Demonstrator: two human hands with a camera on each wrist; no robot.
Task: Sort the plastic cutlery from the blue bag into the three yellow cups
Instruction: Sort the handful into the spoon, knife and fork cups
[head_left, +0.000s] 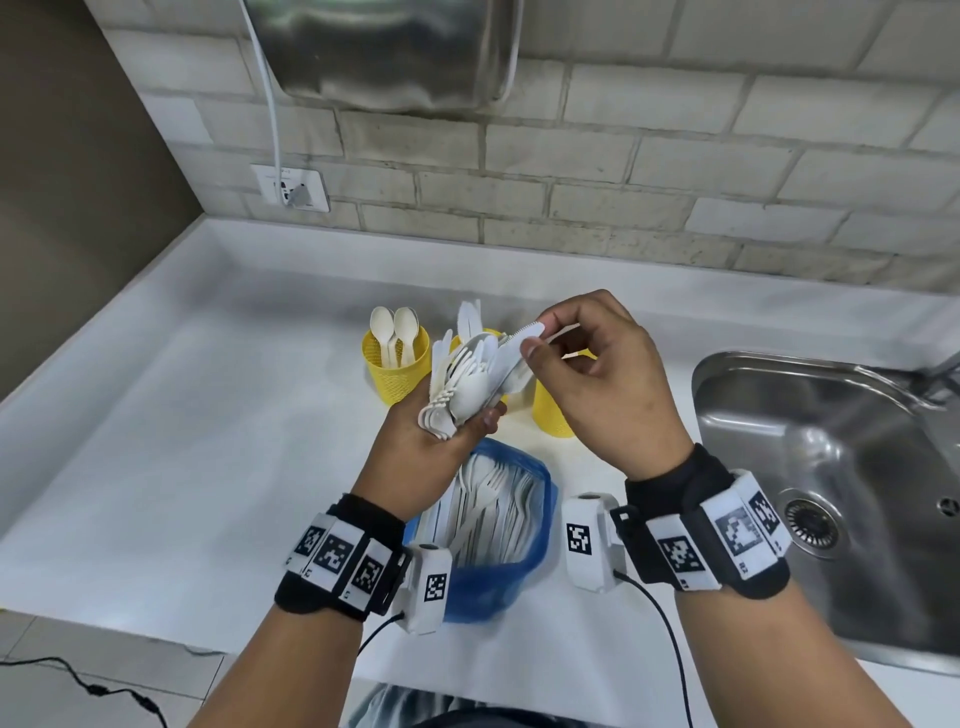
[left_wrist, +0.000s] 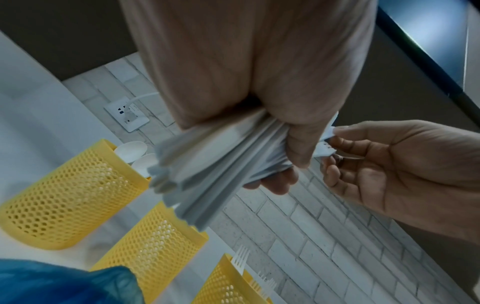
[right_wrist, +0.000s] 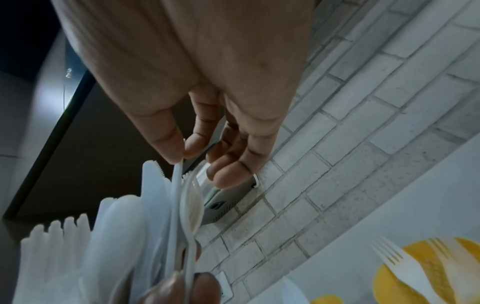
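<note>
My left hand (head_left: 447, 441) grips a fanned bundle of white plastic cutlery (head_left: 460, 387) above the counter, in front of the yellow cups. My right hand (head_left: 535, 340) pinches the tip of one serrated knife (head_left: 522, 332) at the bundle's top between thumb and forefinger (right_wrist: 171, 144). The left yellow cup (head_left: 397, 371) holds spoons. The bundle mostly hides the middle cup (left_wrist: 153, 236). The right cup (head_left: 550, 410), partly behind my right hand, holds forks (right_wrist: 394, 261). The open blue bag (head_left: 498, 571) lies below my hands with several white pieces inside.
A steel sink (head_left: 831, 467) is set into the white counter (head_left: 182, 415) at the right. A brick wall with a socket (head_left: 293, 187) runs behind the cups. Wrist camera cables trail over the counter's front edge.
</note>
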